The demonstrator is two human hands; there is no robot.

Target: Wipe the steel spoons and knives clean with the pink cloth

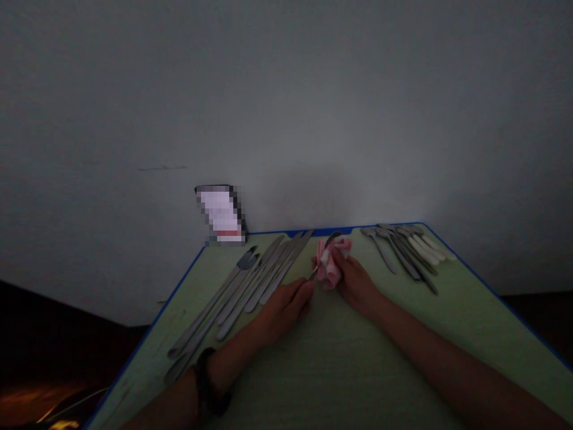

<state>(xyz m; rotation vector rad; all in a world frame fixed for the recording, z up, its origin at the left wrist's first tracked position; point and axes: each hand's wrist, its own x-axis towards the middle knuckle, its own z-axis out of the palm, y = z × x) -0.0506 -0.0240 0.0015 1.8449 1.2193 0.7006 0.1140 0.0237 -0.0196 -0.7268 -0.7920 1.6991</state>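
My left hand (289,306) is closed around the handle of a metal spoon (333,239), whose rounded end shows above a cloth. In my right hand (356,280) is the pink and white cloth (330,272), bunched and pressed against the spoon near its bowl. Part of the spoon is hidden by the cloth and fingers. To the left of my hands lie several table knives (268,272) side by side, with long-handled spoons (245,260) beyond them. Off to the right, several forks and other cutlery (405,254) lie in a loose group, some with white handles (425,248).
A phone (221,214) with a lit, blurred screen leans on the wall (313,107) at the table's back left corner. The light green table (322,370) has a blue edge and stands against the wall. The room is dim.
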